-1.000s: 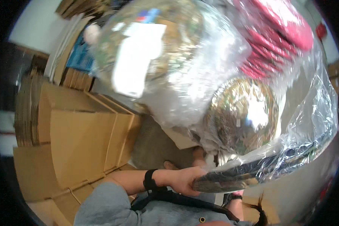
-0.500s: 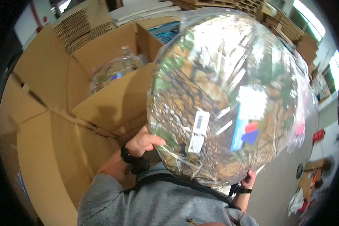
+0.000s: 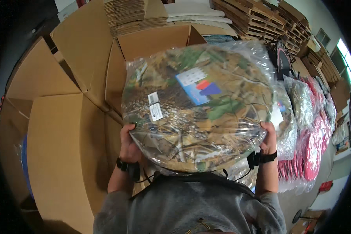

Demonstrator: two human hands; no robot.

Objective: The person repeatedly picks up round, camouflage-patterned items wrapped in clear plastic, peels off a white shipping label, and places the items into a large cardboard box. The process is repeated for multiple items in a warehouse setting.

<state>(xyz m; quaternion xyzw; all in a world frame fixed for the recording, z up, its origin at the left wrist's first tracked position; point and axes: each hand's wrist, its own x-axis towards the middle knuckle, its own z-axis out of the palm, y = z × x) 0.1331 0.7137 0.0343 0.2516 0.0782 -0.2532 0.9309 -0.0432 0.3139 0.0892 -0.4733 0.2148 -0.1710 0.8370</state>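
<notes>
A large, round, flat camouflage-print package (image 3: 238, 134) in clear plastic is held up in front of my body. On its face are a blue and white card (image 3: 197, 89) and two small white labels (image 3: 155, 111). My left hand (image 3: 129, 142) grips its lower left rim, thumb on top. The lower right rim is in my right hand (image 3: 268, 138), fingers mostly hidden underneath. Behind the package stands an open cardboard box (image 3: 156, 41), whose inside is largely covered from view. Both wrists wear black straps with small devices.
Large open carton flaps (image 3: 56, 144) spread along the left. At right lie plastic-wrapped packages in pink (image 3: 312, 152) and silver (image 3: 300, 99). Flattened cartons (image 3: 126, 17), white folded sheets (image 3: 197, 13) and wooden pallets (image 3: 247, 19) are stacked at the back.
The package has come left and tipped flatter, now in front of the open box. My right hand has risen beside its rim. The view has shifted, showing more wrapped packages at right.
</notes>
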